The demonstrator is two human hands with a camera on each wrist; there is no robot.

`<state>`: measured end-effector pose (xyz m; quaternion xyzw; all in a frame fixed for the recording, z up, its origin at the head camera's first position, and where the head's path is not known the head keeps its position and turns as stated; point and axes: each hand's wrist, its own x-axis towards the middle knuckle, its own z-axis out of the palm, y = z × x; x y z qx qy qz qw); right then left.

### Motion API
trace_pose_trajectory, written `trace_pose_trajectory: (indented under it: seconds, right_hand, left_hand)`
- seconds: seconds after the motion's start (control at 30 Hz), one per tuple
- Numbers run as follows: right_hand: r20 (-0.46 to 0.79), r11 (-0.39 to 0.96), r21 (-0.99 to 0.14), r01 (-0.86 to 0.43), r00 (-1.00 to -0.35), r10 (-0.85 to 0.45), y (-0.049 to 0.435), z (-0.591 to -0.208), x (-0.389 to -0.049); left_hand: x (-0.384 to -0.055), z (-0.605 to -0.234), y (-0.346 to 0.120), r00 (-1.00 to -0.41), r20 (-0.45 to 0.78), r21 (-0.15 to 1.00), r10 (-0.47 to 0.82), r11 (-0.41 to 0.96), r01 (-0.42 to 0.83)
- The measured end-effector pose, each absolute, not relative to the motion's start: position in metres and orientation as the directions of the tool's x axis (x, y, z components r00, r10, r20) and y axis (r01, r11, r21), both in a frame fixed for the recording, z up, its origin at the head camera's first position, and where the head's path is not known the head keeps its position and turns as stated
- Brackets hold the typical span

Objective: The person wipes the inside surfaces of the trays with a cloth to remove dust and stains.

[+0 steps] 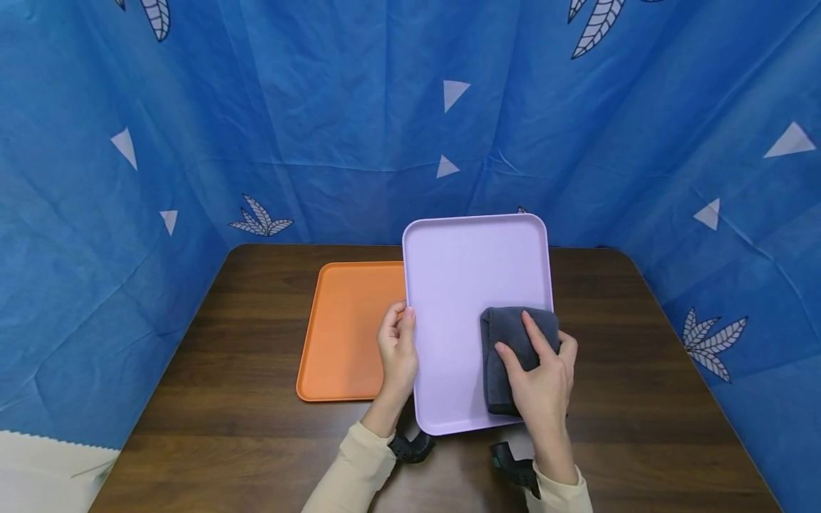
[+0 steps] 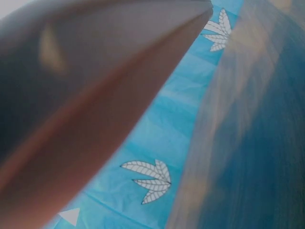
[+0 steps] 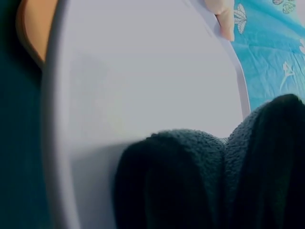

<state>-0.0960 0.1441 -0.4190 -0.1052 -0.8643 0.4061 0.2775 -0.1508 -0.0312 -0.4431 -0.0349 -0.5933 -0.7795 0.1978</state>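
Note:
A lilac rectangular tray (image 1: 462,285) is held up, tilted, above the table. At its left edge my left hand (image 1: 398,353) grips the rim, thumb on the front and fingers partly hidden behind. My right hand (image 1: 545,377) holds a folded dark grey cloth (image 1: 500,328) against the tray's lower right part, with thumb and fingers spread over it. In the right wrist view the fuzzy cloth (image 3: 190,148) lies folded against the tray (image 3: 147,81), and left-hand fingers (image 3: 223,19) show at the far rim. A large blurred shape covers much of the left wrist view.
An orange tray (image 1: 346,335) lies flat on the brown wooden table (image 1: 256,420), partly covered from sight by the lilac one. Behind and at both sides hangs a blue curtain (image 1: 333,107) with white leaves and triangles. Dark wrist devices (image 1: 413,447) sit at both wrists.

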Motion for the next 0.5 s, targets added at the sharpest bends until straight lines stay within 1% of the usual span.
trace_pose_trajectory:
  seconds: [0.17, 0.33, 0.5]
  right_hand:
    - [0.427, 0.666, -0.742, -0.084, -0.824, 0.372, 0.136, -0.423, -0.094]
    - [0.496, 0.687, -0.705, -0.175, -0.815, 0.301, 0.124, -0.426, -0.092]
    - [0.56, 0.723, -0.643, -0.252, -0.799, 0.22, 0.11, -0.428, -0.088]
  left_hand:
    - [-0.151, -0.443, -0.031, -0.921, 0.285, 0.911, -0.266, -0.223, 0.346]
    - [-0.151, -0.444, -0.031, -0.918, 0.29, 0.909, -0.27, -0.222, 0.353]
    - [-0.152, -0.446, -0.031, -0.919, 0.291, 0.908, -0.268, -0.226, 0.353]
